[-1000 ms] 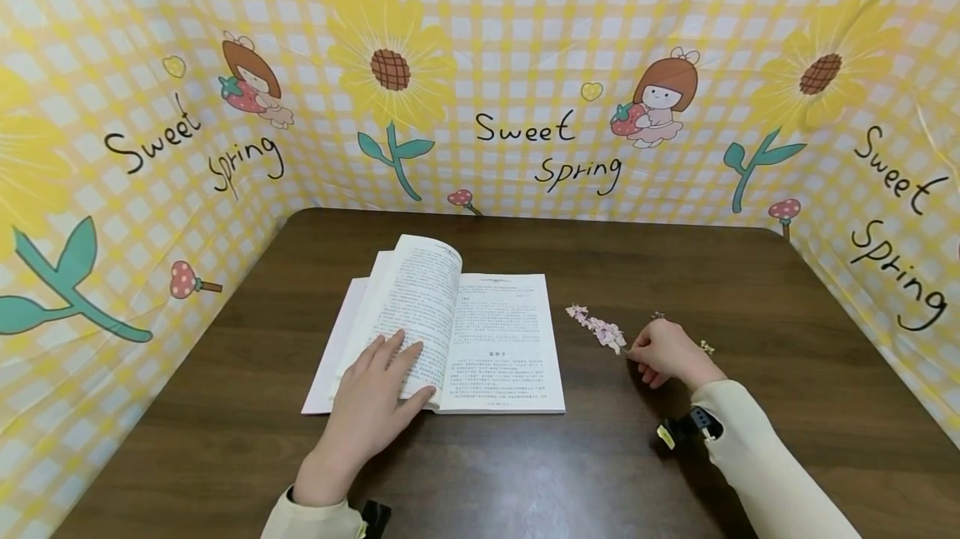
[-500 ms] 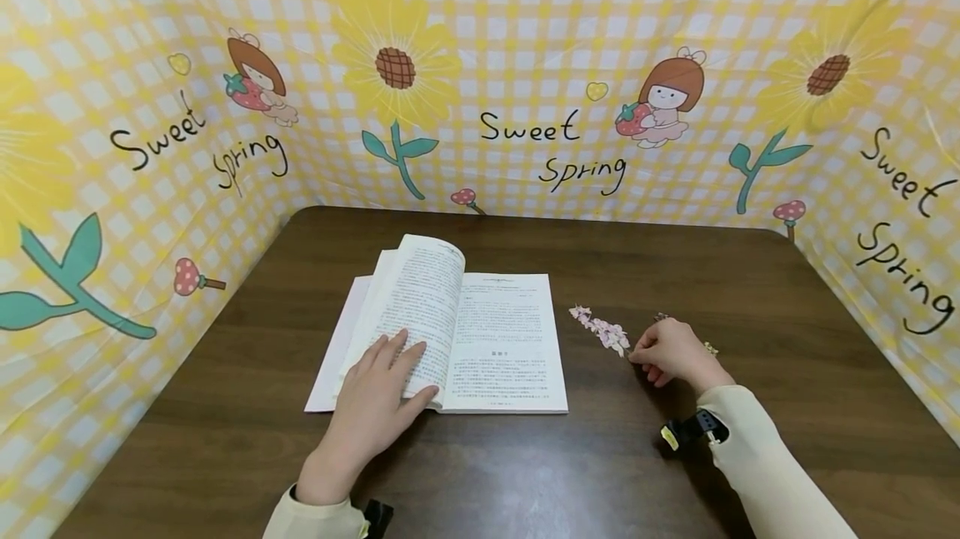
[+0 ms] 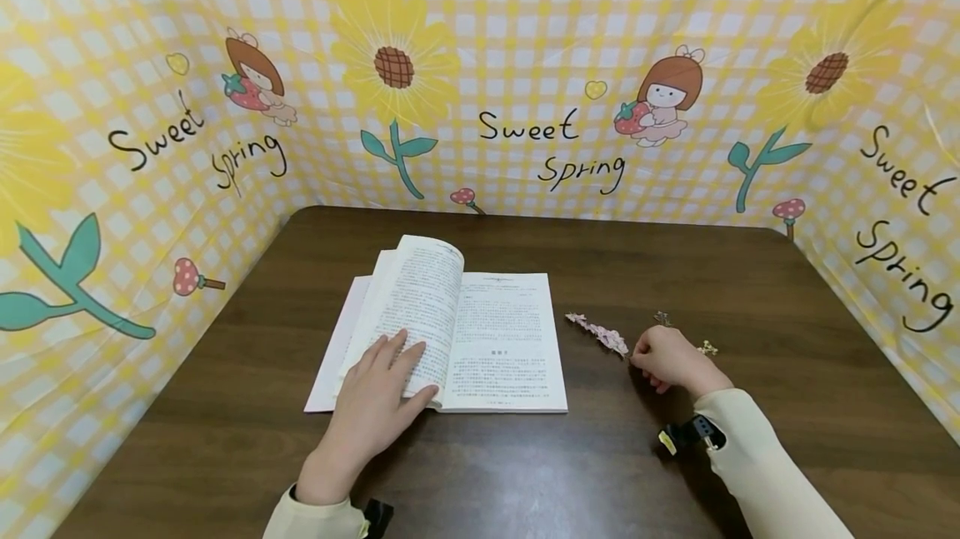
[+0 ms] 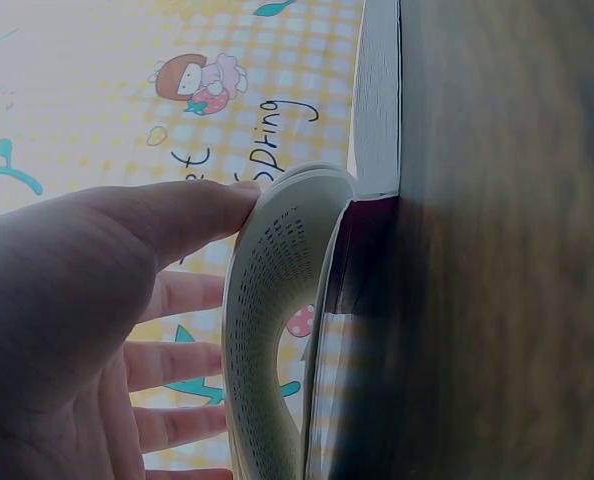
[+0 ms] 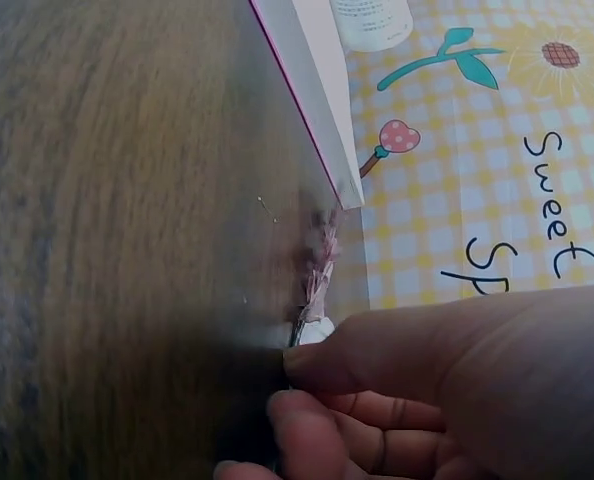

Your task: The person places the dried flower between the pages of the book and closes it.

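An open book lies on the table, its left-hand pages bowed up in a curve. My left hand rests on those pages with fingers spread and straight; in the left wrist view the thumb and fingertips touch the curved pages. To the right of the book, my right hand pinches the stem end of a pink flower sprig between thumb and forefinger. In the right wrist view the sprig's blossoms point toward the book, close above the wood.
Two small dried flower sprigs lie by the right hand: a brownish one behind it and a yellowish one beside the wrist. The dark wooden table is walled by a yellow checked cloth.
The pink flower sprig has turned in my right hand, so its blossoms look narrower, and its tip sits slightly nearer the book. My left hand stays on the pages.
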Demonstrator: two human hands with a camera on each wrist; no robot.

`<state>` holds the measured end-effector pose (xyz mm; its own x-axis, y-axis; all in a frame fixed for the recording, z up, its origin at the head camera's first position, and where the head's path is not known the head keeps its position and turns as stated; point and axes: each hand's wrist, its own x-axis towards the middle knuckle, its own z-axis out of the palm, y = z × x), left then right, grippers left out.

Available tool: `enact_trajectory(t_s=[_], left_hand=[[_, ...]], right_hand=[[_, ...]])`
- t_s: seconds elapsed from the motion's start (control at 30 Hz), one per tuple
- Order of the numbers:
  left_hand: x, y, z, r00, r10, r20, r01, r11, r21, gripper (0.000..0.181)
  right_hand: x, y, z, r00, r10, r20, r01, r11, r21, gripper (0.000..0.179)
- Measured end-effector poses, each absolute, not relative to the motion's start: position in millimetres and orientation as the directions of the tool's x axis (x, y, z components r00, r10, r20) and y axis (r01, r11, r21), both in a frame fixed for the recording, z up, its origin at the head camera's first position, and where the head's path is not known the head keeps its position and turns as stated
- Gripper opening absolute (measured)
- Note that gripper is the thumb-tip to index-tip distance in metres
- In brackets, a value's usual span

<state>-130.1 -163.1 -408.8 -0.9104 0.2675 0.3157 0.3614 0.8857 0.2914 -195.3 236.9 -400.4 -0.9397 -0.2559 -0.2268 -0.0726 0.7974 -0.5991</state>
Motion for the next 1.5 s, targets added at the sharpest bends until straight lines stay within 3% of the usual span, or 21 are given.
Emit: enact_trajectory(t_s=[0.23,0.4,0.83,1.13,1.5], left_hand=[[-129.5,-163.6,-410.6,-0.913,0.262,0.313,0.354,0.889,0.29,0.055],[-129.7,-163.5,-413.1,-0.92,0.255,0.298,0.342,0.893,0.292,0.056],[-128.0,-162.0,-413.1,-0.918,0.246,0.31,0.338,0.895,0.291,0.056],[-127.1,-160.4,-412.4,-0.912,0.249,0.324,0.349,0.888,0.298,0.054],[-130.0,-162.9,-410.8,-0.9,0.254,0.354,0.365,0.882,0.296,0.054]], right_hand=[[-196.4,237.8,-403.5,-0.933,-0.3,-0.199,-0.136,0.806,-0.577,0.015],[-197.1,243.6,-406.4,-0.921,-0.328,-0.208,-0.129,0.764,-0.632,0.016],[-199.6,251.3,-411.4,-0.874,-0.411,-0.258,0.07,0.42,-0.905,0.021],[-202.0,242.2,-410.4,-0.86,-0.461,-0.22,0.109,0.254,-0.961,0.023],[-203.8,217.0,-411.4,-0.855,-0.48,-0.195,0.14,0.149,-0.979,0.025]])
